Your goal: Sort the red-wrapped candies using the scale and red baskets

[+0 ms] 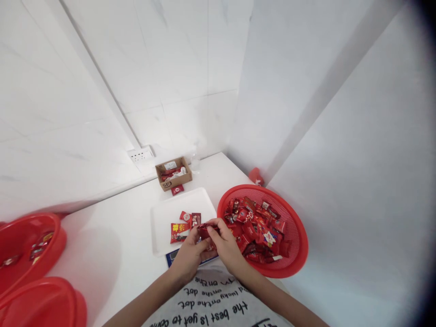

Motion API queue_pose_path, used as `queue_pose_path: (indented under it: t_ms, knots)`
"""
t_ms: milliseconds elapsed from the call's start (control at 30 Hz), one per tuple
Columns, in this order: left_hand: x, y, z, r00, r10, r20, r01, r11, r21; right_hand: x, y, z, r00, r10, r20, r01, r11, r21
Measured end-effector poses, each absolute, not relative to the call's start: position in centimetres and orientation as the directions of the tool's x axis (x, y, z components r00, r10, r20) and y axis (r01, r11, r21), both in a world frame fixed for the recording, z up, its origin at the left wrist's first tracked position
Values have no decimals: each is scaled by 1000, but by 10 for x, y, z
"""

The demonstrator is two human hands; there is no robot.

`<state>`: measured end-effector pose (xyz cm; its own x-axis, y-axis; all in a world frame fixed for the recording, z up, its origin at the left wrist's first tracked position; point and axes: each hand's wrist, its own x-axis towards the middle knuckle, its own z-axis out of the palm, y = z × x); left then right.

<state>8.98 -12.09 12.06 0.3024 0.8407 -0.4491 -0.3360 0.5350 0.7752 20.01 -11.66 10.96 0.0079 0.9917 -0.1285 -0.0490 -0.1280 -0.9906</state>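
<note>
Both my hands meet over the front edge of a white tray (163, 218). My left hand (189, 256) and my right hand (226, 247) are closed together on a small red packet (205, 230), pinching it between the fingertips. A few red candy packets (184, 227) lie on the tray just beyond my fingers. To the right stands a red round basket (296, 227) heaped with several red wrapped candies (259, 229), touching my right wrist's side.
A small cardboard box (173, 173) with red packets sits at the back by the wall socket (140, 155). One loose red packet (177, 190) lies before it. Red basins (30, 245) stand at the far left. A white cloth with black lettering (207, 304) covers my lap.
</note>
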Motion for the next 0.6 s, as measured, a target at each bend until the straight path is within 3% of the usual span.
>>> queue_pose_path:
  t_ms: [333, 600]
  knots:
    - [81, -122, 116, 240, 826, -510, -366, 564, 740, 199, -118, 107, -14, 991, -133, -155, -133, -979]
    - [73, -124, 112, 284, 784, -552, -311, 620, 720, 204, -109, 107, 122, 958, -261, -512, -165, -843]
